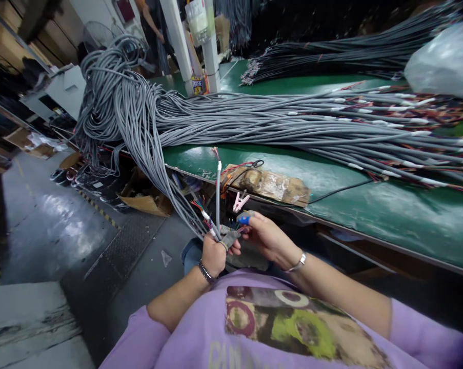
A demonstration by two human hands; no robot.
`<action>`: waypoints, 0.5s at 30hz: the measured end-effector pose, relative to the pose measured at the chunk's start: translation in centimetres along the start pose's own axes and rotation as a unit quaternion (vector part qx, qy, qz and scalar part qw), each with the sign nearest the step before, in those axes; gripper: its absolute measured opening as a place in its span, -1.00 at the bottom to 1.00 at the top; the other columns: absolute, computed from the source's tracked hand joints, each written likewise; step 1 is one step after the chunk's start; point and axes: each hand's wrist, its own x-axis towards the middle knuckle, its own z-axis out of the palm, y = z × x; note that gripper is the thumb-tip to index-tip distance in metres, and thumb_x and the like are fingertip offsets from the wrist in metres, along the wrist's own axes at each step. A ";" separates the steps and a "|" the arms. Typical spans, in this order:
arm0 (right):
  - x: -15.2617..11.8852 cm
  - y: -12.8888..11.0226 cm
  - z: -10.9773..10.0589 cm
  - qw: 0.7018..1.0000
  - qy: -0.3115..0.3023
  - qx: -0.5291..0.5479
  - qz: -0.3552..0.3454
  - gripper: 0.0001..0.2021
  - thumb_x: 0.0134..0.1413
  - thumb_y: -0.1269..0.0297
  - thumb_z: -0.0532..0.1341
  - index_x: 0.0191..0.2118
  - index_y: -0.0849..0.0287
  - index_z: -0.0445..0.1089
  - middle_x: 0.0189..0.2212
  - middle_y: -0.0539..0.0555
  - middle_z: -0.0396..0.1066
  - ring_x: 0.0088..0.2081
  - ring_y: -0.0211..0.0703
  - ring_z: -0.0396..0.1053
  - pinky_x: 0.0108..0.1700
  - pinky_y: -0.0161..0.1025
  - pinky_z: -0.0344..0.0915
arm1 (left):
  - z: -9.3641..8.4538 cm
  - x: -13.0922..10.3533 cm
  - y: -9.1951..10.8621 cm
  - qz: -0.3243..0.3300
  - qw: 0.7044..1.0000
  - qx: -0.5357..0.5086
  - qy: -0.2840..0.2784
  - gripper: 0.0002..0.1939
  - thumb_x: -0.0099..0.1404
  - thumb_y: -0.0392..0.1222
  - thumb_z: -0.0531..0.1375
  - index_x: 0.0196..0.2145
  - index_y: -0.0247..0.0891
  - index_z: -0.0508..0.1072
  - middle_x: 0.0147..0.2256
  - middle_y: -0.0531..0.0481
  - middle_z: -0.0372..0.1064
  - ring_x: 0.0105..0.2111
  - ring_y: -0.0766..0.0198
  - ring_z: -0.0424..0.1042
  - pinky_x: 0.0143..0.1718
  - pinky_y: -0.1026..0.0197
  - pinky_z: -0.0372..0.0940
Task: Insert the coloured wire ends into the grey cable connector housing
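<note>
My left hand (215, 253) is closed round the ends of several grey cables (185, 207), with a grey wrap on its thumb. Coloured inner wires (201, 206) fan out of the stripped cable ends above that fist. One grey cable end (218, 195) stands upright, a white band near its tip. Just to the right, my right hand (269, 238) pinches thin wires (242, 230) coming from the held cables. Blue tape (244, 220) covers one of its fingertips. A pink clip (239, 202) sits at the table edge above the right hand.
A thick bundle of grey cables (231, 120) lies along the green table (369, 215) and hangs in loops at its left end. A taped wooden block (288, 188) rests at the edge. Behind are dark cables (331, 59), a white post (212, 61) and a plastic bag (444, 61).
</note>
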 end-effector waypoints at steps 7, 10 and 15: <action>-0.1 -0.4 -1.1 0.999 -0.022 0.005 0.046 -0.84 -0.13 0.23 0.32 -0.42 0.17 0.39 -0.48 -0.01 0.36 -0.52 -0.35 0.23 -0.51 -0.38 0.22 | -0.3 0.2 -0.1 0.004 1.000 -0.008 0.024 -0.67 0.06 0.03 0.26 -0.58 -0.31 0.36 -0.66 0.02 0.36 -0.70 0.40 0.31 -0.68 0.37 0.07; -0.7 0.3 -0.6 0.995 -0.074 -0.069 0.015 -0.78 -0.11 0.14 0.33 -0.44 0.19 0.39 -0.55 -0.02 0.36 -0.54 -0.34 0.23 -0.50 -0.35 0.20 | -0.2 0.3 -0.3 0.001 1.000 -0.008 0.021 -0.67 0.06 0.03 0.26 -0.58 -0.31 0.37 -0.66 0.01 0.37 -0.70 0.39 0.32 -0.68 0.37 0.07; -1.1 -0.2 0.1 0.975 -0.146 -0.155 -0.067 -0.77 -0.10 0.10 0.33 -0.49 0.14 0.36 -0.65 -0.04 0.34 -0.58 -0.27 0.25 -0.50 -0.29 0.22 | -0.2 0.2 -0.3 -0.026 0.999 0.013 -0.022 -0.67 0.05 0.02 0.26 -0.60 -0.31 0.37 -0.65 -0.02 0.38 -0.69 0.37 0.34 -0.67 0.37 0.10</action>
